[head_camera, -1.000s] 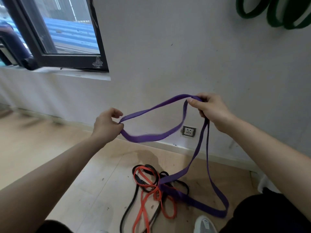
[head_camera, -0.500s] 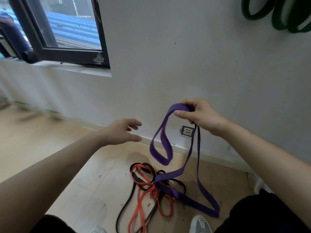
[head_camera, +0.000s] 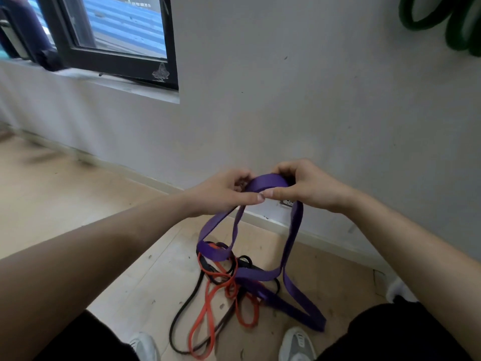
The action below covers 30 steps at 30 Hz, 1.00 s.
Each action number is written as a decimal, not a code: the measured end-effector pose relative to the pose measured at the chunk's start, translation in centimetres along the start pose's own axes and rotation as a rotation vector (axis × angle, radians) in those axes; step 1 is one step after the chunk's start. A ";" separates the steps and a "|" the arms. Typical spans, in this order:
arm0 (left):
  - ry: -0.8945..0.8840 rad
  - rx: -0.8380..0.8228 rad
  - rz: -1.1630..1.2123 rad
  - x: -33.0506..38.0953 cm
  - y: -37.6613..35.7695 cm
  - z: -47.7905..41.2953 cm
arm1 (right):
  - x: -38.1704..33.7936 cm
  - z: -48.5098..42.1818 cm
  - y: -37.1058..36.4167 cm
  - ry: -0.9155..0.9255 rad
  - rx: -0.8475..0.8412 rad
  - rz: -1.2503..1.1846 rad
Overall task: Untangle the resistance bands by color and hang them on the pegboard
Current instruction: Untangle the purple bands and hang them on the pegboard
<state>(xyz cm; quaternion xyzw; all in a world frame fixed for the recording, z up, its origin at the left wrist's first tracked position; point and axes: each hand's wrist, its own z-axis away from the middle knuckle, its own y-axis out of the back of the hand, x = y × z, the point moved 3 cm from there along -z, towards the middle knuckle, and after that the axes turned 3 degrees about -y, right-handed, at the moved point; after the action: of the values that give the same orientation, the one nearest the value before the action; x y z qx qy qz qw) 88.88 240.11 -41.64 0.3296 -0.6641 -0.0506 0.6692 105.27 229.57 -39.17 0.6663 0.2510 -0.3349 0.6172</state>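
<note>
A wide purple resistance band [head_camera: 295, 238] hangs in folded loops from both hands, held in front of the wall. My left hand [head_camera: 221, 195] and my right hand [head_camera: 309, 188] meet thumb to thumb and both grip the band's top fold. The band's lower loops trail to the floor and lie over a tangle there. In that tangle are a thin red band [head_camera: 208, 303] and a thin black band [head_camera: 182, 311], twisted together between my shoes. Green bands [head_camera: 463, 24] hang on the wall at top right.
A dark-framed window [head_camera: 114, 58] with a sill is at upper left. A wall socket [head_camera: 286, 203] sits low on the wall, partly behind my right hand. My two grey shoes [head_camera: 296, 345] stand on the wooden floor beside the tangle.
My left hand let go of the purple band, then came across to the right hand and took hold of the top fold. The band hangs in narrower loops than before.
</note>
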 end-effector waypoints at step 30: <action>0.288 0.094 -0.238 -5.6 7.1 2.6 | -2.7 -0.1 1.7 0.137 0.340 -0.313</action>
<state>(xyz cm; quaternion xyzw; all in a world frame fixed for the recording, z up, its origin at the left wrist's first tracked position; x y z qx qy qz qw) 83.22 247.55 -43.09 0.4408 -0.5194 -0.0506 0.7303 104.85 229.71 -36.00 0.7347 0.3323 -0.4180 0.4184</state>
